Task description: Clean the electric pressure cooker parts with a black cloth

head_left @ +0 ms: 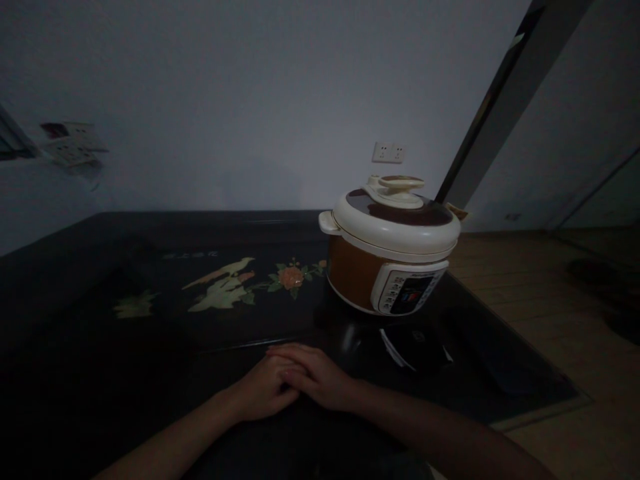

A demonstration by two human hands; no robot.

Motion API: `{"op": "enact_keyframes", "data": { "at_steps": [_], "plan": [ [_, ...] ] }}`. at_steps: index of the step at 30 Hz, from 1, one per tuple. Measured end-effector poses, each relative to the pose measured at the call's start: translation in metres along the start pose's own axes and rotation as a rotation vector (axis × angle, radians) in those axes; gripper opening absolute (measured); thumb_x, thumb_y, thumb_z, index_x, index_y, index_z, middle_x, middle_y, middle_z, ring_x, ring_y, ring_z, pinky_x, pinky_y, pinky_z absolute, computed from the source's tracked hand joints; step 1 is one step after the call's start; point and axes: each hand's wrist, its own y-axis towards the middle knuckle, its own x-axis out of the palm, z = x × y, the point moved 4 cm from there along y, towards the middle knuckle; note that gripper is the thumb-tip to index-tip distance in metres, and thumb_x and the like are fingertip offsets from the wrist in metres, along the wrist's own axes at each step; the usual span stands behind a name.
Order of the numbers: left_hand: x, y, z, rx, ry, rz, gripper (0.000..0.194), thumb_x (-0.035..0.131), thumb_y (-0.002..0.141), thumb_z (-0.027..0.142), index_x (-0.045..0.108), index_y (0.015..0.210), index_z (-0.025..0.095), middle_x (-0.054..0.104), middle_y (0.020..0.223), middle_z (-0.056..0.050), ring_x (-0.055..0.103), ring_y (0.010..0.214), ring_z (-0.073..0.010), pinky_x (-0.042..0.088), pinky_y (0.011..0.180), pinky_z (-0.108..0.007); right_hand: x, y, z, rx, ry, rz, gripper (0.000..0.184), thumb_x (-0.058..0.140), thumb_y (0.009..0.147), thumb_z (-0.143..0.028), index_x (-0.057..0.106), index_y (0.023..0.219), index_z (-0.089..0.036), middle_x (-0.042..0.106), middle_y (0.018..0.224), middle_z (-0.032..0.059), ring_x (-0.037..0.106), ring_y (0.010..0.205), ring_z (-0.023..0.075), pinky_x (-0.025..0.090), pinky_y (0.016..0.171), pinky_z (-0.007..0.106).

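Note:
My left hand (267,388) and my right hand (327,379) are clasped together above the near part of a black, glossy table (165,373). The fingers of the right lie over the back of the left, and the left fingers are partly hidden beneath. Beyond them to the right stands a brown and cream electric pressure cooker (395,247) with its lid on and a control panel facing me. In front of the cooker lies a small black object with white edges (417,347), too dark to name. Neither hand touches these.
Flower and bird pictures (225,290) decorate the tabletop. A dark flat object (493,353) lies near the table's right edge. Behind stands a pale wall with a double socket (389,153); more sockets (75,147) are at the left. Wooden floor (505,273) shows on the right.

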Motion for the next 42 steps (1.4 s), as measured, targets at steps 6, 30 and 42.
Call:
{"op": "enact_keyframes", "data": {
  "at_steps": [6,30,42],
  "plan": [
    [-0.0014,0.0020,0.0043,0.006,-0.014,0.003,0.026,0.047,0.075,0.009,0.066,0.089,0.017,0.072,0.088,-0.005,0.066,0.088,-0.0171,0.052,0.082,-0.029,0.0012,-0.0001,0.0017,-0.012,0.005,0.009,0.043,0.047,0.095,-0.036,0.052,0.133,-0.016,0.060,0.131,0.0119,0.055,0.121,0.0186,0.041,0.102,0.034],
    [0.0011,0.0012,-0.0001,0.004,-0.038,0.011,0.025,0.049,0.075,0.010,0.067,0.090,0.017,0.073,0.092,-0.006,0.066,0.088,-0.0167,0.052,0.081,-0.029,0.0022,-0.0018,0.0009,0.015,0.003,0.021,0.042,0.050,0.094,-0.032,0.052,0.132,-0.015,0.060,0.128,0.0118,0.055,0.118,0.0183,0.041,0.102,0.032],
    [0.0030,-0.0008,-0.0014,-0.044,-0.053,0.036,0.023,0.050,0.074,0.010,0.067,0.088,0.016,0.073,0.089,-0.006,0.066,0.087,-0.0173,0.051,0.081,-0.029,0.0026,-0.0025,-0.0004,0.037,0.007,0.036,0.042,0.048,0.095,-0.034,0.054,0.130,-0.014,0.062,0.125,0.0124,0.057,0.116,0.0193,0.042,0.100,0.033]
  ]
}}
